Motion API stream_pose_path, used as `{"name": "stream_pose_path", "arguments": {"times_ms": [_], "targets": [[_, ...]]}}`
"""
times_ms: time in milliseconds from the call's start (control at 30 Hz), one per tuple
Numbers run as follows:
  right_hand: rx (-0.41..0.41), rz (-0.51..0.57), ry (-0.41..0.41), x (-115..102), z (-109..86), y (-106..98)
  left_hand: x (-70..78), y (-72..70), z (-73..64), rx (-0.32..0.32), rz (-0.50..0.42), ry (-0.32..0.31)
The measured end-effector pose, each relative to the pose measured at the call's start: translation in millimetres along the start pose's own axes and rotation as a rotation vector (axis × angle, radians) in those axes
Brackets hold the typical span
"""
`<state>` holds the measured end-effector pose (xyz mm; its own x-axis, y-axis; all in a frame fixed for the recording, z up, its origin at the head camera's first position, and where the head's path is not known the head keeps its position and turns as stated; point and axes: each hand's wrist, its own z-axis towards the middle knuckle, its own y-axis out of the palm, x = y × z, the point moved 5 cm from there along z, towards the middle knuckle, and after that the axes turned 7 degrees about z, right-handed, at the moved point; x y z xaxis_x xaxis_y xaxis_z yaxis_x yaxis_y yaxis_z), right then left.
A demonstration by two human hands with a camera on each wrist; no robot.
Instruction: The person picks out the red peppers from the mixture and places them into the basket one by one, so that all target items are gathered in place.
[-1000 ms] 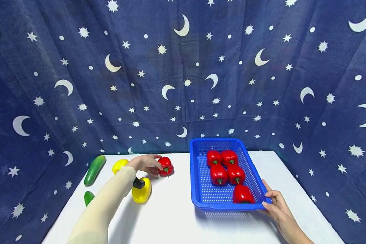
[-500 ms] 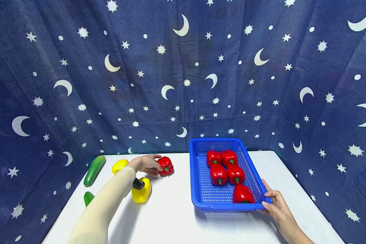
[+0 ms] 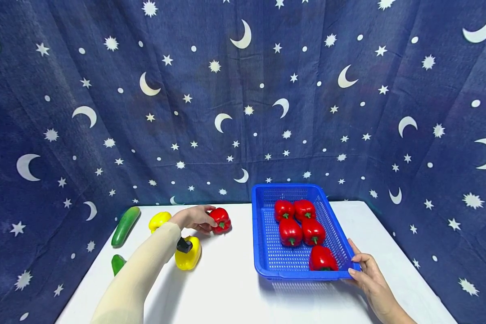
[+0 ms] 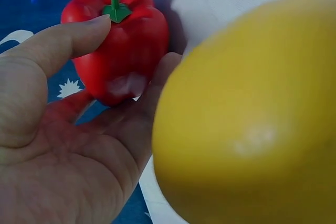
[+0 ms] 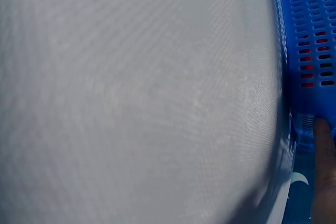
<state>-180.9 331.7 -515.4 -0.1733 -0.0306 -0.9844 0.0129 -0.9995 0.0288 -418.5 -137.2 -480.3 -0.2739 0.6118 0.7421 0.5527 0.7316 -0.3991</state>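
Note:
My left hand (image 3: 196,219) holds a red bell pepper (image 3: 220,221) on the white table, left of the basket. In the left wrist view the thumb lies on the red bell pepper (image 4: 123,51) beside its green stem, and the other fingers reach around its lower side. Over on the right, my right hand (image 3: 370,279) grips the near right corner of a blue plastic basket (image 3: 260,243), thumb on the rim. Several red bell peppers (image 3: 290,231) sit inside it. The right wrist view catches one finger (image 5: 324,166) against the basket's slotted wall (image 5: 310,51).
A yellow bell pepper (image 3: 189,256) lies just below the left wrist, and another yellow bell pepper (image 3: 159,220) is behind the forearm. A cucumber (image 3: 125,227) and a partly hidden green vegetable (image 3: 117,263) lie at the table's left. A star-patterned blue cloth (image 3: 263,153) hangs behind.

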Motion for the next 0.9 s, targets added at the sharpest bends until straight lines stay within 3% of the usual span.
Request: {"name": "stream_pose_path", "arguments": {"times_ms": [233,400,500,900], "targets": [[-0.019,0.03,-0.024,0,0.0,1,5.2,-5.9,-4.5,0.026,-0.04,0.051],[-0.048,0.056,-0.066,-1,-0.1,2,10.5,-10.3,-11.7,0.015,-0.096,0.122],[-0.037,0.041,-0.05,-1,0.3,2,14.5,-10.8,-16.2,0.006,-0.11,0.153],[-0.024,0.025,-0.044,-1,0.9,2,41.3,0.3,-39.3,-0.087,-0.16,0.295]]}}
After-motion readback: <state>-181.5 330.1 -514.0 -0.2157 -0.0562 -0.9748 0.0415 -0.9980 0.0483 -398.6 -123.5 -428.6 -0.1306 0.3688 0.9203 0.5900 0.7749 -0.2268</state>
